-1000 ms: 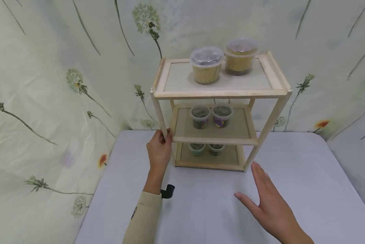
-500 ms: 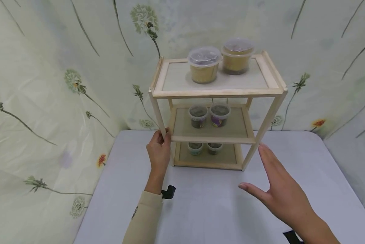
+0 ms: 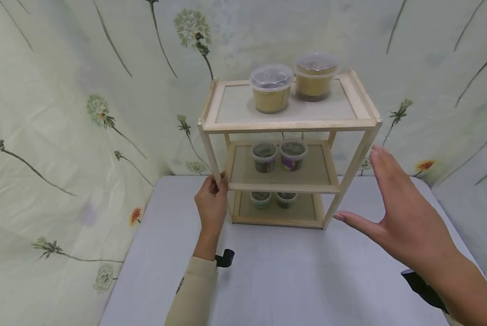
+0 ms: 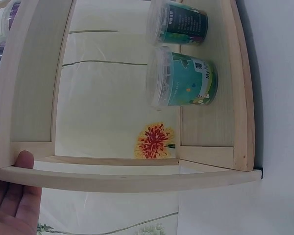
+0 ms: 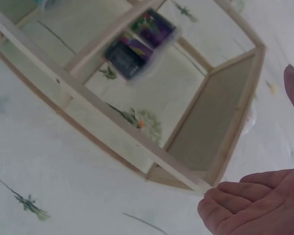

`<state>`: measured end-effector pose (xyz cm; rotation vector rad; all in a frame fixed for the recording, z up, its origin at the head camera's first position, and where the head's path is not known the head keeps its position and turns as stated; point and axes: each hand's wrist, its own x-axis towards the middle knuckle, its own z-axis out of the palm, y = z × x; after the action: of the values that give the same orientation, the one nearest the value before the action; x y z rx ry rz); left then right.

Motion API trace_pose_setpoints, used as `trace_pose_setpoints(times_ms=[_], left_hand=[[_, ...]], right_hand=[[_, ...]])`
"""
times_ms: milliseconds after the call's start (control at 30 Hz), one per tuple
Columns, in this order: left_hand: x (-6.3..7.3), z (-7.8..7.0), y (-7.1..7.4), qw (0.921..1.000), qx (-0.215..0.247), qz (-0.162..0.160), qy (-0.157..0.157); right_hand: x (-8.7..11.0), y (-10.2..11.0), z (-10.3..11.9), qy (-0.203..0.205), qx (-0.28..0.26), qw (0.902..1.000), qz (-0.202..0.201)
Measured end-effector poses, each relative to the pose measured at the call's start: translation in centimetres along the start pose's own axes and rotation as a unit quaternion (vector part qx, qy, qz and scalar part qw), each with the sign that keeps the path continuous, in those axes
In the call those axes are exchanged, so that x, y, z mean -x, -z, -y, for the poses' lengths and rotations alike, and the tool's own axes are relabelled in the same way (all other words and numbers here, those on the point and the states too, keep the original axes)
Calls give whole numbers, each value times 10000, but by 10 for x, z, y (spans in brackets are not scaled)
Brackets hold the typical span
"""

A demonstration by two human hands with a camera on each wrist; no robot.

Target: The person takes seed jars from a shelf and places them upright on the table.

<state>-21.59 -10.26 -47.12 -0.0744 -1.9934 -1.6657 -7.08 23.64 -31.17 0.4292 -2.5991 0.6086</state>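
A three-tier wooden shelf rack (image 3: 288, 126) stands upright on the table. My left hand (image 3: 212, 206) grips its front left post (image 3: 210, 151), thumb on one side and fingers behind, level with the middle shelf. Beside the front right post (image 3: 356, 165) my right hand (image 3: 414, 224) is raised with thumb and fingers spread; whether the fingertips touch the wood I cannot tell. Two yellow tubs, one nearer (image 3: 271, 100) and one further back (image 3: 313, 86), sit lidded on the top shelf. Below are two purple-labelled cups (image 3: 293, 159). A teal cup (image 4: 188, 81) and a dark green cup (image 4: 186, 23) occupy the bottom shelf.
A white cloth covers the table (image 3: 276, 276). Behind the rack hangs a flower-printed curtain (image 3: 117, 81), close to the table's back edge. Black straps with camera mounts (image 3: 226, 258) are on both wrists.
My right hand has moved up and to the right, from in front of the rack to beside its right post. The left hand stays on the left post, and the tubs and cups keep their places.
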Motion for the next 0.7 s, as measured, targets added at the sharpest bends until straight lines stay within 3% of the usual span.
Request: trace_pose_setpoints(times_ms=[267,500,700], left_hand=[[2,1,0,9997,203,-13,125],[-1,-3,-2,9998,51,-168,-23],[1,-25,-2,9997,151,-190,-16]], right_hand=[[-21,21,-2,226,6,9996,-164],[-54,34,-7,715,-219,9952,-638],[-84,43,-15,971,-299,9921,-735]])
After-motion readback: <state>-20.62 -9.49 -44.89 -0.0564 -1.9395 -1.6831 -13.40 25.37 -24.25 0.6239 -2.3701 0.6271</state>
